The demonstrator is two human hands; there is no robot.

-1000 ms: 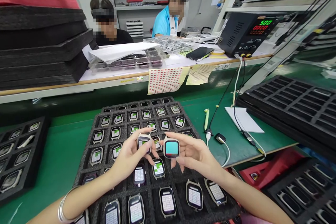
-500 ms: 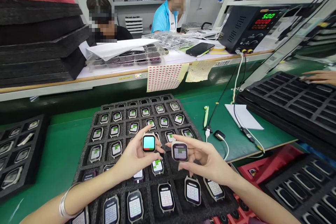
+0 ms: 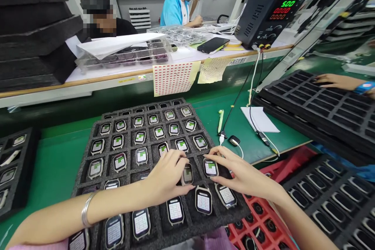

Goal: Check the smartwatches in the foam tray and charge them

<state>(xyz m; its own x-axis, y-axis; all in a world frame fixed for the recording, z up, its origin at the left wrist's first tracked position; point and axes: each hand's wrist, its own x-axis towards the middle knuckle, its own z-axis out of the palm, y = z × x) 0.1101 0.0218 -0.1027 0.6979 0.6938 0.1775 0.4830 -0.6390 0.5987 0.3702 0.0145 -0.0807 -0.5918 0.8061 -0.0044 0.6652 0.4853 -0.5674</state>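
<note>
A black foam tray [image 3: 84,164] on the green mat holds several smartwatch bodies with lit screens. My left hand [image 3: 165,175], a silver bangle on its wrist, is closed with its fingertips pinching a watch [image 3: 187,174] that sits in a tray slot. My right hand [image 3: 237,174] pinches the neighbouring watch [image 3: 210,167] between thumb and forefinger, also down in its slot. The two hands nearly touch at the right middle of the tray.
Another watch tray [image 3: 14,164] lies at the left. Empty black trays [image 3: 322,109] are stacked at the right, with a co-worker's hand [image 3: 336,82] on them. A charging cable [image 3: 234,140], pen [image 3: 220,121] and red crate [image 3: 258,222] are nearby. Two people sit across the bench.
Both hands came down from holding the two watches up in the air to setting them in the tray slots. A co-worker's hand has reached onto the right trays.
</note>
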